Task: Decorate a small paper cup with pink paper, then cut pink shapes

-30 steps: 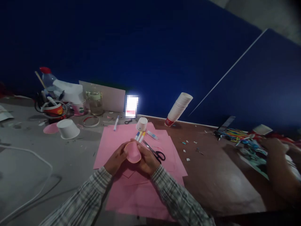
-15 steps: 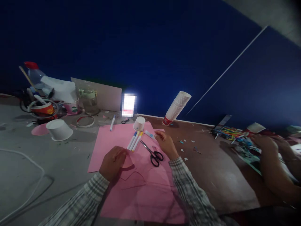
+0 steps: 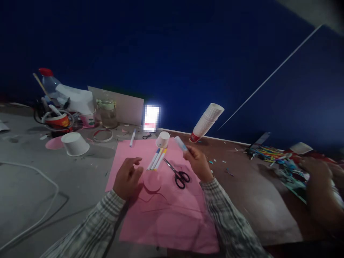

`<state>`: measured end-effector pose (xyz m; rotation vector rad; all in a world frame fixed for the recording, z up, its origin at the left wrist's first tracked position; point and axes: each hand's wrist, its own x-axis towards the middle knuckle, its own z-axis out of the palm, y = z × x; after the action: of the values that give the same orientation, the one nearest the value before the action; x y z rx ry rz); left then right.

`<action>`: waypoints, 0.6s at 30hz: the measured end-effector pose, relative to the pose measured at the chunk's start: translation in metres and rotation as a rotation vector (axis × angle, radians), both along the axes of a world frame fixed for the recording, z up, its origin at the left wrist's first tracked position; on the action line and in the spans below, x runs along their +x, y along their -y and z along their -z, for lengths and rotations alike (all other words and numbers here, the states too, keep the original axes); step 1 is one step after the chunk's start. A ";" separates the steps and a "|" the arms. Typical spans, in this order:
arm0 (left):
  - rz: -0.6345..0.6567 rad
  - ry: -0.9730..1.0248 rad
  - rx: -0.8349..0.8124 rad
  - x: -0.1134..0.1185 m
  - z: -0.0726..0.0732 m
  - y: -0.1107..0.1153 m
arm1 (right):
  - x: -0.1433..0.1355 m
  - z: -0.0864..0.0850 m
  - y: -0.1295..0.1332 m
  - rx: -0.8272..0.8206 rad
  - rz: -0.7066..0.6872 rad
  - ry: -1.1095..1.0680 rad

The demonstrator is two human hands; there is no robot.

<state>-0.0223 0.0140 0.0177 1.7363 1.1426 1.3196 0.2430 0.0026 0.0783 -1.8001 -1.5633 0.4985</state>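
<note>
My right hand point(image 3: 199, 162) holds up a pale white-and-blue tube that looks like a glue stick point(image 3: 180, 144), above the pink paper's right side. My left hand point(image 3: 128, 178) hovers over the left part of the pink paper point(image 3: 172, 229), fingers apart and holding nothing. Beside it lies a cut pink paper circle point(image 3: 152, 182). Several capped markers point(image 3: 157, 159) lie together just beyond the circle, and black-handled scissors point(image 3: 178, 175) rest between my hands, blades pointing away. An upside-down white paper cup point(image 3: 162, 139) stands behind the markers.
A leaning stack of paper cups point(image 3: 205, 123) stands by the blue wall. At left are another white cup point(image 3: 75, 144), a tape roll point(image 3: 102, 135), a glass jar point(image 3: 106, 114) and a tool-filled cup point(image 3: 57, 121). Another person's hand point(image 3: 317, 168) works at right among colourful strips.
My right hand has picked the glue stick up off the pink paper. My left hand has let go of the pink circle, which now lies flat. The view has shifted slightly.
</note>
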 end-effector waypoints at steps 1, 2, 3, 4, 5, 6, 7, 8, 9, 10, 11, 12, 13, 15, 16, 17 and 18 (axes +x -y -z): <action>0.079 0.095 -0.058 -0.001 -0.002 0.000 | -0.011 -0.004 0.011 0.024 -0.121 -0.162; 0.166 0.188 -0.115 -0.002 -0.005 0.001 | -0.025 -0.007 0.020 0.018 -0.230 -0.283; 0.249 0.266 -0.162 -0.002 -0.006 0.002 | -0.039 -0.007 0.029 -0.018 -0.329 -0.361; 0.318 0.322 -0.203 -0.002 -0.008 0.003 | -0.053 -0.006 0.035 -0.038 -0.388 -0.407; 0.363 0.359 -0.237 -0.002 -0.010 0.004 | -0.066 -0.004 0.040 -0.062 -0.437 -0.441; 0.387 0.384 -0.266 -0.002 -0.011 0.005 | -0.076 -0.001 0.042 -0.082 -0.454 -0.474; 0.400 0.399 -0.292 -0.002 -0.012 0.005 | -0.084 0.002 0.043 -0.091 -0.447 -0.501; 0.408 0.414 -0.314 -0.003 -0.013 0.005 | -0.089 0.005 0.043 -0.109 -0.437 -0.542; 0.411 0.437 -0.330 -0.004 -0.013 0.004 | -0.092 0.007 0.043 -0.136 -0.432 -0.589; 0.410 0.460 -0.340 -0.004 -0.014 0.004 | -0.093 0.010 0.042 -0.175 -0.439 -0.639; 0.409 0.476 -0.346 -0.005 -0.013 0.003 | -0.092 0.011 0.041 -0.225 -0.454 -0.691; 0.407 0.477 -0.348 -0.005 -0.013 0.002 | -0.091 0.012 0.041 -0.280 -0.470 -0.739; 0.402 0.467 -0.344 -0.005 -0.013 0.002 | -0.090 0.012 0.041 -0.331 -0.481 -0.778; 0.395 0.420 -0.326 -0.004 -0.011 0.004 | -0.090 0.012 0.042 -0.422 -0.485 -0.826; 0.393 0.394 -0.314 -0.003 -0.011 0.004 | -0.091 0.011 0.043 -0.463 -0.488 -0.830; 0.390 0.368 -0.300 -0.002 -0.011 0.005 | -0.092 0.011 0.045 -0.493 -0.498 -0.805; 0.375 0.342 -0.281 -0.003 -0.012 0.005 | -0.093 0.010 0.046 -0.499 -0.509 -0.742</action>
<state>-0.0254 0.0090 0.0301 1.3720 0.7255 1.1090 0.1498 -0.0435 0.0684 -1.2498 -1.3911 1.7004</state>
